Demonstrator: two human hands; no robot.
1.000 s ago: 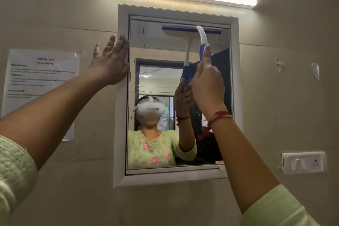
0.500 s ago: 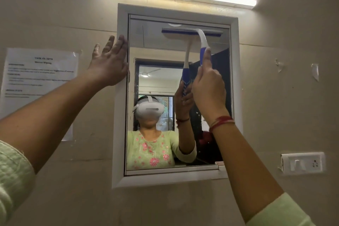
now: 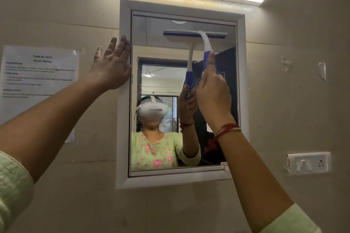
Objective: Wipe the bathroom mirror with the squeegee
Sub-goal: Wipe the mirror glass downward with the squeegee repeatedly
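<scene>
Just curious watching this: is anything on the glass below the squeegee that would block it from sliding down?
Nothing visible does. The squeegee sits near the top of the mirror, held by the right hand, and the glass below it is bare. The left hand rests off to the side on the frame.

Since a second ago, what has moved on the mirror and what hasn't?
The squeegee has slid down the mirror from the top edge, blade level and against the glass, pulled by the right hand, which has dropped with it. No grip was taken or released: that hand stays closed on the handle. The left hand stays open and flat on the frame's left side.
</scene>
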